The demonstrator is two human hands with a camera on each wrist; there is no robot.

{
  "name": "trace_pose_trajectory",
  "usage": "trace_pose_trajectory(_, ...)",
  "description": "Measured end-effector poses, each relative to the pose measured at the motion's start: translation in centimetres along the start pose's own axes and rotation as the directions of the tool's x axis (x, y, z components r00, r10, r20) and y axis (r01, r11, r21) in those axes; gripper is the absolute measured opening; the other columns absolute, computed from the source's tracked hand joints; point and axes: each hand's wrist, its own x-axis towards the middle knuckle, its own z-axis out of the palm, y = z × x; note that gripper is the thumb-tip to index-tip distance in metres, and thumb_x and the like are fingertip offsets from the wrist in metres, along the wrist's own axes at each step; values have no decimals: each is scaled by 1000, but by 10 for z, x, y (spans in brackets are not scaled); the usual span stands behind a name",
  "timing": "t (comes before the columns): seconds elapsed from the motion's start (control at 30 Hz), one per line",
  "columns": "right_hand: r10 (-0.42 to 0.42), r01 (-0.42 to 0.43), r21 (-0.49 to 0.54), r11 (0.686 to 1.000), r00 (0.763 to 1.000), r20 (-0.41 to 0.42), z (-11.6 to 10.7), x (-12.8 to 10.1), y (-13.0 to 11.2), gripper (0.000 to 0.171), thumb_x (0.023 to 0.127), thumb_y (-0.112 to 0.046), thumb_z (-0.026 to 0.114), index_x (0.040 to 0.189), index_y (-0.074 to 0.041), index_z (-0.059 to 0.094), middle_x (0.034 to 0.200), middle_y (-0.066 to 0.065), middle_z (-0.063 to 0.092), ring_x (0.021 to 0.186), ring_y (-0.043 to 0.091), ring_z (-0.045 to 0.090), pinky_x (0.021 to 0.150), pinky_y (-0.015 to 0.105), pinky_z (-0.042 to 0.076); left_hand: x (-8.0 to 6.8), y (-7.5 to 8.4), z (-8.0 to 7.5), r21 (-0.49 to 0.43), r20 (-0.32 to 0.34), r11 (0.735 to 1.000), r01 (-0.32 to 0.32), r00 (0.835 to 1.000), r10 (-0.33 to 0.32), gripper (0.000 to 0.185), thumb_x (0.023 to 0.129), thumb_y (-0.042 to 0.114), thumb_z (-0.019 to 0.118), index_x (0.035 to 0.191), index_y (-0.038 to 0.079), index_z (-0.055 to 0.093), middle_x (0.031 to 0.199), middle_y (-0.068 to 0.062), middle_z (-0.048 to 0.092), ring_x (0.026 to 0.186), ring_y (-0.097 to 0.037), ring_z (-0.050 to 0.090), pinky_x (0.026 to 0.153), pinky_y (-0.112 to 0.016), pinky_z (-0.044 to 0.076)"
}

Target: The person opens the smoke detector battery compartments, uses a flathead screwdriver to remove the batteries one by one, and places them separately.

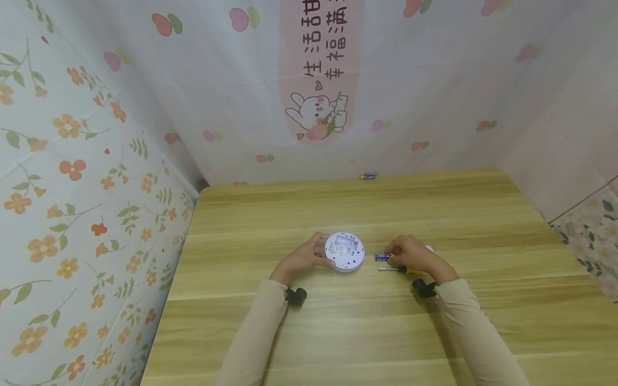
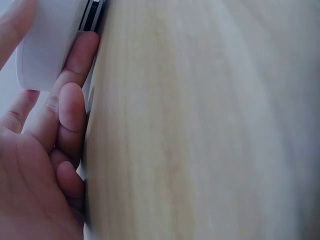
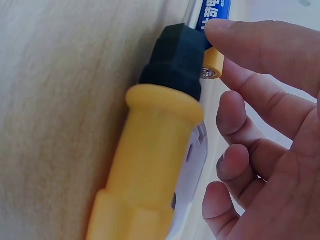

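A white round device (image 1: pixel 344 252) lies on the wooden table (image 1: pixel 338 332) with its open back facing up. My left hand (image 1: pixel 321 256) grips its left rim; in the left wrist view my fingers (image 2: pixel 75 65) curl against the white casing (image 2: pixel 47 45). My right hand (image 1: pixel 393 254) pinches one end of a blue battery (image 1: pixel 381 257) lying to the right of the device. In the right wrist view a fingertip (image 3: pixel 250 42) sits on the battery (image 3: pixel 215 12). A yellow-handled screwdriver (image 1: pixel 403 269) lies on the table under that hand, with its handle (image 3: pixel 150 165) beside my fingers.
A second battery (image 1: pixel 368 176) lies at the table's far edge against the patterned wall. A white piece (image 1: pixel 428 248) shows just beyond my right hand, and a white part (image 3: pixel 196 160) lies under the screwdriver handle. Curtained walls close in the left, back and right sides.
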Motion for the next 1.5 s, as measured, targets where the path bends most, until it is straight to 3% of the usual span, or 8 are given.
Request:
trace_pose_trajectory(0.4, -8, 7, -37, 999, 1000, -21, -3, -1, 3, 23, 81, -14, 72, 102, -6, 73, 104, 10, 71, 90, 20, 60, 76, 37, 48, -1, 2, 2, -28, -2, 1000, 1, 1000, -1, 72, 80, 13, 78, 140, 22, 39, 93, -7, 72, 87, -13, 63, 89, -29, 39)
trace_pose_trajectory(0.63, -37, 35, -43, 998, 998, -47, -10, -4, 7, 22, 80, -11, 73, 101, -5, 73, 102, 12, 72, 81, 16, 60, 71, 34, 48, -2, 2, 2, -44, -2, 999, -8, 1000, 8, 71, 80, 12, 78, 140, 22, 39, 98, -10, 72, 88, -13, 63, 91, -30, 39)
trace_pose_trajectory(0.87, -63, 52, -116, 992, 994, -94, -17, -9, 15, 22, 82, -10, 71, 103, -4, 72, 107, 16, 70, 96, 33, 61, 85, 51, 47, -3, 3, 2, -34, -6, 999, 5, 1000, -5, 71, 80, 15, 78, 140, 22, 39, 97, -9, 72, 90, -14, 63, 95, -33, 37)
trace_pose_trajectory(1.07, -13, 7, -79, 997, 996, -84, -24, -15, 22, 34, 83, -10, 70, 114, 3, 66, 116, 24, 66, 109, 43, 58, 91, 57, 46, -3, 2, 2, -28, -10, 1000, 11, 1000, -11, 71, 80, 16, 78, 139, 23, 40, 92, -8, 72, 89, -15, 62, 94, -33, 36)
trace_pose_trajectory(1.5, 127, -136, -131, 982, 989, -76, -23, -20, 34, 35, 82, -16, 70, 115, -2, 66, 120, 27, 60, 105, 44, 49, 82, 56, 36, -1, 1, 1, -24, -6, 1000, -1, 1000, 1, 71, 80, 16, 78, 139, 22, 39, 92, -7, 72, 87, -14, 62, 90, -30, 38)
